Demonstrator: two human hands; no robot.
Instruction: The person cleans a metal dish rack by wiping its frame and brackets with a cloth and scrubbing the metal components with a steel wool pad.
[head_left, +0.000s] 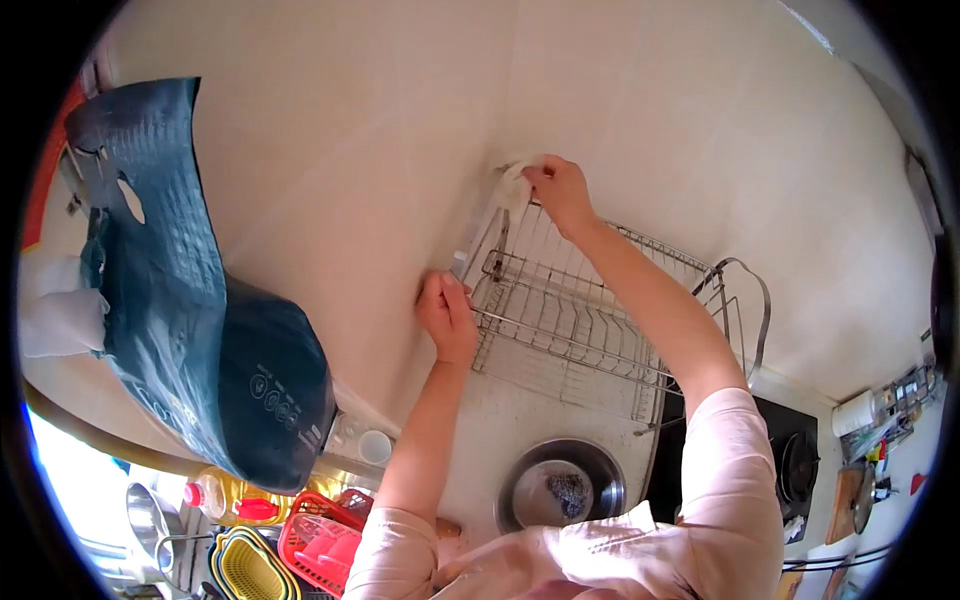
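Note:
A two-tier wire dish rack (575,345) stands in the corner against the pale walls. My left hand (447,318) is closed around the near left part of its frame, at the side post. Farther back, my right hand (562,195) pinches a whitish cloth (515,185) at the rack's upper rear corner. The cloth hangs over the frame there, and part of it is hidden by my fingers. Below the rack, nearer my body, a metal bowl (508,505) sits on the counter with a dark scouring pad (570,493) inside.
A dark teal plastic bag (265,370) hangs at the left. Beneath it are an oil bottle (235,498), a red basket (318,540), yellow baskets (250,565) and a white cup (375,447). A black stove (785,430) lies to the right of the rack.

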